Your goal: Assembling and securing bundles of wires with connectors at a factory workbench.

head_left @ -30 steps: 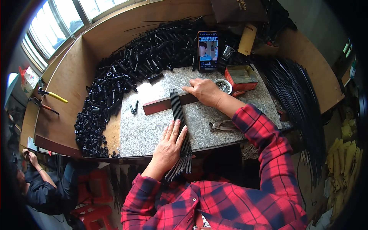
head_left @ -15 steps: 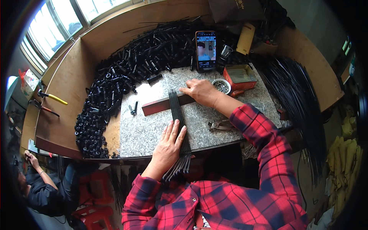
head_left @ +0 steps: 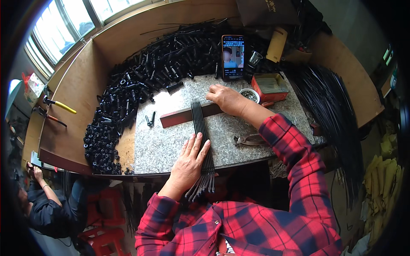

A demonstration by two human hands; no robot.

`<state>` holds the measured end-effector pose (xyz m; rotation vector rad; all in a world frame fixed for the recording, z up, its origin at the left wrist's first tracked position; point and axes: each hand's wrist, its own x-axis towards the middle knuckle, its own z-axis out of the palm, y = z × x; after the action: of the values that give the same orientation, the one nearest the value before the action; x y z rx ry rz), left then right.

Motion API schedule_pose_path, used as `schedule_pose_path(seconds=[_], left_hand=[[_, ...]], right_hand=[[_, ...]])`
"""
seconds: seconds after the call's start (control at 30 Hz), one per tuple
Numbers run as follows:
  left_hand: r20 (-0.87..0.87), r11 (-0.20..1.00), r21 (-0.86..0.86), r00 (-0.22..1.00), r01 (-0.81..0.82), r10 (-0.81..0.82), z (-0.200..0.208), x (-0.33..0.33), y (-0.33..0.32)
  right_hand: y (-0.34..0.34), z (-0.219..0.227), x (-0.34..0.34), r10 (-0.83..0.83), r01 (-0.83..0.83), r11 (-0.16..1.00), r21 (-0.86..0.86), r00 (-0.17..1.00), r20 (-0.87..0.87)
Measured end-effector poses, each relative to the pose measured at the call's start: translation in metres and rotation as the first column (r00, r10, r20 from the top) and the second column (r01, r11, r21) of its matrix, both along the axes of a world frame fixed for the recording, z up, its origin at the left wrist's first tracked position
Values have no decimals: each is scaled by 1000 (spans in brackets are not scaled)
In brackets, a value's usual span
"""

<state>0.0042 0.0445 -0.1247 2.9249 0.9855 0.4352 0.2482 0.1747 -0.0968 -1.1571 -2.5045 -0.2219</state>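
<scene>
A row of thin black rods (head_left: 199, 120), laid side by side, crosses a dark reddish bar (head_left: 175, 118) on the speckled work board. My left hand (head_left: 188, 164) lies flat on the near part of the rods, its fingers stretched out. The rods' near ends hang past the board edge and fan out. My right hand (head_left: 230, 100) is closed over the bar's right end, just right of the rods' far ends. Its thumb and fingertips press together; whatever is between them is hidden. Pliers (head_left: 250, 139) lie below my right forearm.
Black tubular parts (head_left: 128, 96) are heaped along the left and back. Two small black pieces (head_left: 150, 119) lie on the board. A phone (head_left: 233, 57), a white cup of small metal bits (head_left: 249, 94) and a red box (head_left: 270, 86) stand behind. Long black rods (head_left: 324, 98) pile at right.
My right hand's fingertips have curled in a little closer together. The left hand stays flat on the rods. The whole view has shifted slightly.
</scene>
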Motion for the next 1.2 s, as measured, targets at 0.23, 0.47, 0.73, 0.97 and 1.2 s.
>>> schedule_pose_path(seconds=[0.23,0.47,0.73,0.97,1.2], left_hand=[[27,999,-34,1000,-10,11,0,-1,0],[30,995,-96,1000,-5,8,6,1,0],[100,997,-83,995,-2,11,7,-1,-5],[119,999,-47,993,11,-6,2,-1,-4],[26,1000,-20,999,-20,20,2,-1,-6]], right_hand=[[4,7,3,64,-64,998,13,998,-5],[6,6,6,77,-77,996,35,997,20],[-1,5,0,62,-64,997,34,997,53],[-1,5,-7,51,-52,998,22,997,61],[-1,3,-11,56,-47,998,44,970,-238]])
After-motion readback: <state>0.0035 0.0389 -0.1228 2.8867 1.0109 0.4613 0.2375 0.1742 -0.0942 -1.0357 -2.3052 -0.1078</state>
